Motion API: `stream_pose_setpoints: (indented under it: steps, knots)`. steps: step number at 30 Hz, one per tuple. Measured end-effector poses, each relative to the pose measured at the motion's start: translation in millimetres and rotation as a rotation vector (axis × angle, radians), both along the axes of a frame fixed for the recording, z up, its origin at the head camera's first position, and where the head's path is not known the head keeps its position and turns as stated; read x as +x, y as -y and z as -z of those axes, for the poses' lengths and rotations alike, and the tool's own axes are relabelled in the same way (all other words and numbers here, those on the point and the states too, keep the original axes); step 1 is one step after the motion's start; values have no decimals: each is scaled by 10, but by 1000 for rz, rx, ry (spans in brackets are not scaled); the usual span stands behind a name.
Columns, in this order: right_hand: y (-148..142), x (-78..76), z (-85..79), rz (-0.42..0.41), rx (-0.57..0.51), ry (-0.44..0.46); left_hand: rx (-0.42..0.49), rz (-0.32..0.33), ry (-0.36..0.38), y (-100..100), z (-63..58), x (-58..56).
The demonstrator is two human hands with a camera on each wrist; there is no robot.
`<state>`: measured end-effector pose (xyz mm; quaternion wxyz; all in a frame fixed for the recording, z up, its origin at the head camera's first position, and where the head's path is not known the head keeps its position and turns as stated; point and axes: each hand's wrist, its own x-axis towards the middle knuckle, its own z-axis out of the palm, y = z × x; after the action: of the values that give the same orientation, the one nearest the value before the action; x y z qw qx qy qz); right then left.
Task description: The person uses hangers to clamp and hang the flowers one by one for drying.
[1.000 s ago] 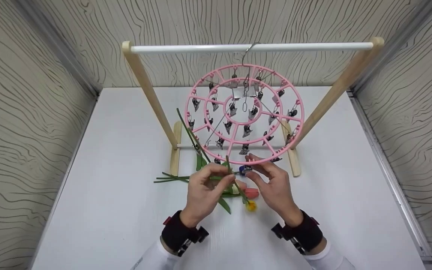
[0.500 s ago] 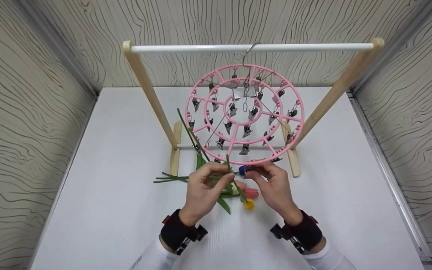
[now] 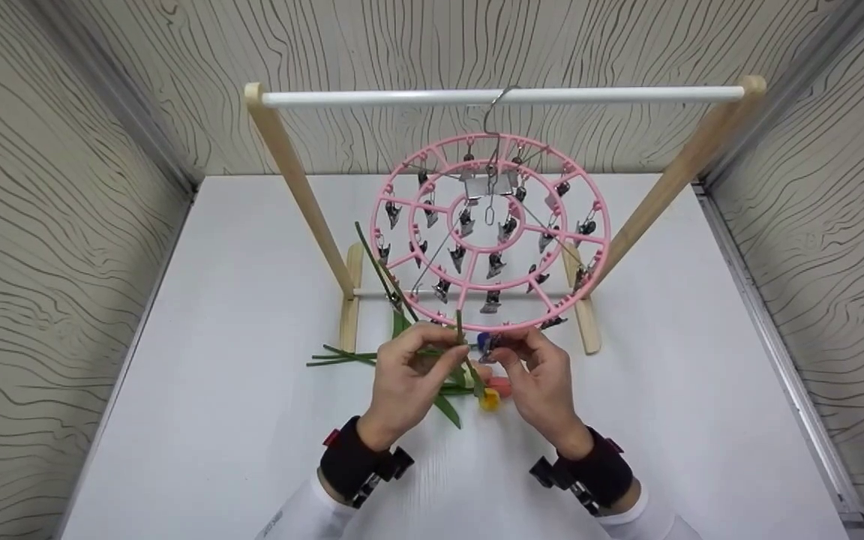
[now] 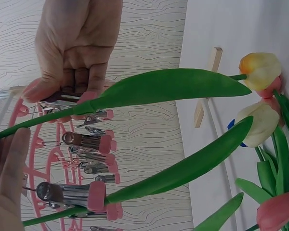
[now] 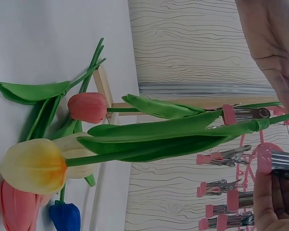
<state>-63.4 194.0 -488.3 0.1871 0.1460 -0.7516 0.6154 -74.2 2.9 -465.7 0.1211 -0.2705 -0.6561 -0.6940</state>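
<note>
My left hand (image 3: 413,375) pinches the green stem of a yellow-white tulip (image 5: 33,166), whose head hangs below the fingers. Close beside it, my right hand (image 3: 544,375) grips a metal clip with pink tips (image 5: 277,161), at the near edge of a pink round clip hanger (image 3: 464,283). In the left wrist view, this clip sits right at the stem, just above the long leaf (image 4: 173,86). Another clip (image 4: 70,195) of the hanger holds a second stem with a leaf. A pink tulip (image 5: 88,107) also hangs from a clip.
The hanger hooks over the white bar (image 3: 402,97) of a wooden stand (image 3: 297,187), several clips dangling from it. Below lie more tulips, including a blue one (image 5: 65,216), their stems (image 3: 342,358) pointing left on the white table (image 3: 237,435). Patterned walls (image 3: 27,262) surround it.
My right hand has shifted left and slightly down, drawing the clip closer to the stem. The yellow tulip head has swung a little left and up, while my left hand stays nearly still.
</note>
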Motion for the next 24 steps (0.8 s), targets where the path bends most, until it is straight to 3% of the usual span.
stream_pose_setpoints:
  steps: [13,24]
  knots:
    - [46,27,3,21,-54,-109,-55,-50,-92,-69,-4,30]
    - [102,34,-14,13,-66,-150,-42,-45,-85,-105,-16,35]
